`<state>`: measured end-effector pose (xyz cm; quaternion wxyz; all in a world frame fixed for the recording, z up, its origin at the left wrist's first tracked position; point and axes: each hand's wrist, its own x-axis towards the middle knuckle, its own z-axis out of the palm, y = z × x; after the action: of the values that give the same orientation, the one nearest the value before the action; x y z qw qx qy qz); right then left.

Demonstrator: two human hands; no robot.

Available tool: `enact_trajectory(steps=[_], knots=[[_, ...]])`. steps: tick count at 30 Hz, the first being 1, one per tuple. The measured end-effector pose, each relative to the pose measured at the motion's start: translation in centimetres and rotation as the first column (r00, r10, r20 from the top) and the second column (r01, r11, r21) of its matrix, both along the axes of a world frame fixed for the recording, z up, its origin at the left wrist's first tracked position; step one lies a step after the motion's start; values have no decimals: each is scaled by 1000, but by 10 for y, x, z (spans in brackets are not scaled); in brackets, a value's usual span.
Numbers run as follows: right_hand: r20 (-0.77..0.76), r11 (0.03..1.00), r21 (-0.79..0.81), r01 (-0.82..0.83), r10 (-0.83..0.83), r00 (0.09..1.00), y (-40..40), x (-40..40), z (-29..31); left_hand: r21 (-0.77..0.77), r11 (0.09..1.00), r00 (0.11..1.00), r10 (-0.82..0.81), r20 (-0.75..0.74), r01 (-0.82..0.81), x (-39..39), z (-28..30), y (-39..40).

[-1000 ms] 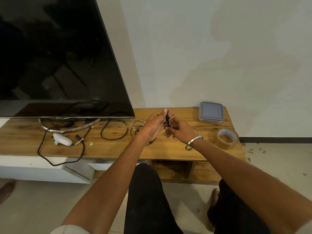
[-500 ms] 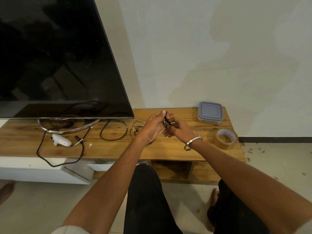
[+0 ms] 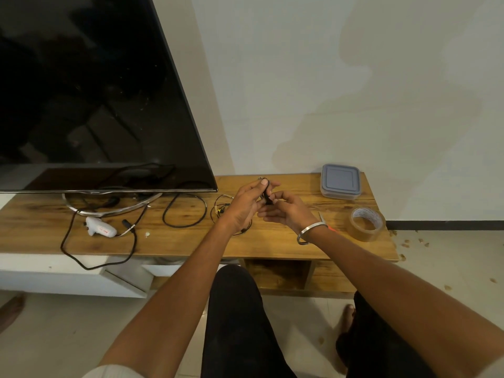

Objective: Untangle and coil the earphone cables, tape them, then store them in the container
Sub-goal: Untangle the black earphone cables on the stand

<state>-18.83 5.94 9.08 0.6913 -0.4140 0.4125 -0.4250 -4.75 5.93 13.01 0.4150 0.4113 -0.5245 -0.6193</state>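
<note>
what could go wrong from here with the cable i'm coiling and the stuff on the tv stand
1. Both hands, left hand and right hand, hold the small black earphone coil; freeing one to fetch the tape roll may let it spring loose.
2. The container has its lid on, so storing needs a spare hand.
3. The other earphone cable lies under the left wrist and might snag.

On table (image 3: 272,241): 1 lidded container (image 3: 340,181) at 2 o'clock, 1 tape roll (image 3: 366,223) at 3, 1 TV (image 3: 95,91) at 10.
</note>
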Motion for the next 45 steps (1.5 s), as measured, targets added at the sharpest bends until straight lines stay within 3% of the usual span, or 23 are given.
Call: enact_trajectory(steps=[15, 25, 33, 39, 45], knots=[[-184, 986, -145, -77, 50, 982, 2, -1, -3, 22, 1000, 1000, -5, -25, 5, 2, -3, 1], [-220, 984, -111, -137, 110, 969, 2, -4, 0, 11, 997, 997, -72, -13, 72, 5, 0, 5], [-229, 988, -32, -150, 139, 963, 3, -2, 3, -55, 982, 949, -160, 271, 182, 7, -2, 4], [-107, 976, 146, -162, 179, 978, 4, 0, 2, -124, 953, 845, -180, 504, 277, 7, -5, 4], [-85, 957, 210, -198, 220, 972, 4, 2, 0, -161, 918, 751, -184, 634, 361, 5, -4, 4]])
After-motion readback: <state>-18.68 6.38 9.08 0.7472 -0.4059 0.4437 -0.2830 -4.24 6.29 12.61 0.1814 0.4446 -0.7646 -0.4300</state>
